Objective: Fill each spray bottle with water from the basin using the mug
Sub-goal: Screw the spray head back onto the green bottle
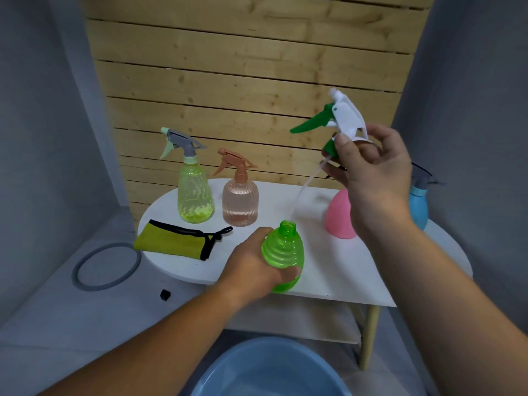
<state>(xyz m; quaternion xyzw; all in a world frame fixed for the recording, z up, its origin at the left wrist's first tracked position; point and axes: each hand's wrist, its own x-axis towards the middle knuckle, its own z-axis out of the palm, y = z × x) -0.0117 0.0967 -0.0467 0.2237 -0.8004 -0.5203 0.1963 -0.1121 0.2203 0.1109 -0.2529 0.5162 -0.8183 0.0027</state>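
My left hand (254,258) grips a bright green ribbed spray bottle (284,257) standing uncapped near the front edge of the white table (328,270). My right hand (368,172) holds its white and green trigger head (340,118) up above the table, the clear dip tube hanging down towards the bottle's mouth. On the table stand a yellow-green bottle (195,192), a peach bottle (240,201), a pink bottle (340,215) partly behind my right hand, and a blue bottle (418,204) at the right. The blue basin (271,370) sits below the table's front. No mug shows.
A folded olive cloth with black trim (177,240) lies on the table's left side. A grey ring (107,267) and a small black block (165,294) lie on the floor to the left. A slatted wooden panel (243,81) stands behind the table.
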